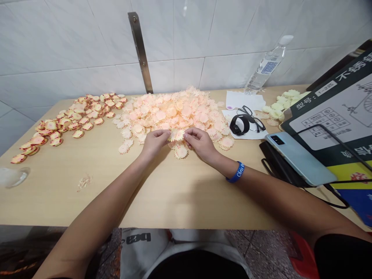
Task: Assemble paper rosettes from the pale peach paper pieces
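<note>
Between my two hands, at the near edge of a big heap of pale pink flower-shaped petal pieces [174,110], is one cream petal piece [177,135]. My left hand [157,141] pinches its left side with thumb and forefinger. On its right side, the fingers of my right hand [200,143] are closed; a blue wristband [236,173] is on that wrist. Just below the fingertips lies another round petal piece [181,151] with a notched rim. To the left spreads a group of thicker, red-edged flower pieces [77,116], some stacked.
At the right stand a tilted-looking water bottle [266,68], glasses [255,123] and a black watch [240,124] on paper, a light blue phone [300,157] with cables, and a large printed box [334,112]. A clear cup [21,176] and scraps [85,182] lie left.
</note>
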`<state>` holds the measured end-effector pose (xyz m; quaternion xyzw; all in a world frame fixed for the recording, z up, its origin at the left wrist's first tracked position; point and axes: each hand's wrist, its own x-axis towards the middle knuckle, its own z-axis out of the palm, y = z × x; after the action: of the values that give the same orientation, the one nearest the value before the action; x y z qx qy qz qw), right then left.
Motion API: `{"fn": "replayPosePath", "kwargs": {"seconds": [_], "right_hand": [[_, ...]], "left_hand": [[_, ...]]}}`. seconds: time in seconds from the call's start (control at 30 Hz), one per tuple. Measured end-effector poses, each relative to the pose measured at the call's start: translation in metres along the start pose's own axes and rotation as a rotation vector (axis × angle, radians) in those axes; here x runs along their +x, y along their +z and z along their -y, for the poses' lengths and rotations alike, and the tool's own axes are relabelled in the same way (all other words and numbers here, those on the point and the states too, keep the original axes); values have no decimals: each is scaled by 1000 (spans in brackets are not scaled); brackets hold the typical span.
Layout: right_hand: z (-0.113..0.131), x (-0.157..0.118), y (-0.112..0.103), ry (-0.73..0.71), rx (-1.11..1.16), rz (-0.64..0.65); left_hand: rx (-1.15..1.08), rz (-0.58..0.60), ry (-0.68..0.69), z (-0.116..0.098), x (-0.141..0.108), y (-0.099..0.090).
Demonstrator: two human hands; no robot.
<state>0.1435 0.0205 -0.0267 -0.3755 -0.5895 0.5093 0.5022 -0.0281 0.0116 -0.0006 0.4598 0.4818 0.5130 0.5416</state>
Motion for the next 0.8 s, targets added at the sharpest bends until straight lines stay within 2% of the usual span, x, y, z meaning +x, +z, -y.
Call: {"fn": "replayPosePath", "kwargs": {"seconds": [0.23,0.5,0.8], "right_hand": [[3,0,2,57,56,51],[3,-1,1,43,66,47],[6,-1,2,51,73,59]], "left_hand": [[236,6,82,3,-3,-2],[352,57,171,-8,-10,5],[398,5,255,3,-6,3]]}}
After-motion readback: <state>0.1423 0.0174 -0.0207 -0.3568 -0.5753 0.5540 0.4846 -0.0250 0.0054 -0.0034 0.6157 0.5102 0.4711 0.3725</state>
